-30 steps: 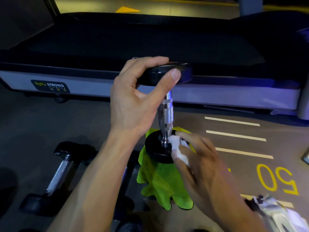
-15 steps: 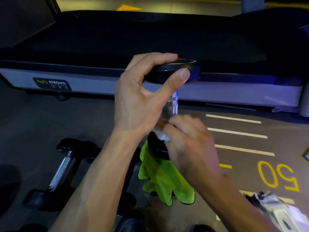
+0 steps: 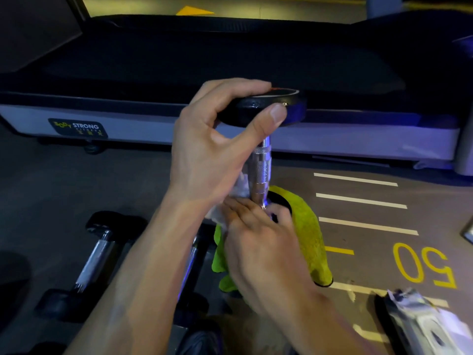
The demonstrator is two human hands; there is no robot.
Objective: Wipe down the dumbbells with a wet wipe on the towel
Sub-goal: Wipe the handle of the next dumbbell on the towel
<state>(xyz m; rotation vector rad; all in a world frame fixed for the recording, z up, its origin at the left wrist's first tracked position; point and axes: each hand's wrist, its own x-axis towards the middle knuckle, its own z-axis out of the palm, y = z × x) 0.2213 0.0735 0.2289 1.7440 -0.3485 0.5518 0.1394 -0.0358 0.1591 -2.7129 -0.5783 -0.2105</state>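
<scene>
Wiping step underway: left hand point(image 3: 217, 149) grips top black head of upright chrome-handled dumbbell point(image 3: 261, 165), standing on lime-green towel point(image 3: 309, 226) on floor. Right hand point(image 3: 258, 242) pinches white wet wipe point(image 3: 230, 201) w/ curled fingers at handle base. Next, prob.: work wipe up handle.

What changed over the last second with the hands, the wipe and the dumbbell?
The right hand carried the wet wipe from the lower head's right side, up the handle, around to its left base. The left hand kept gripping the top head; the dumbbell stayed upright on the green towel.
</scene>
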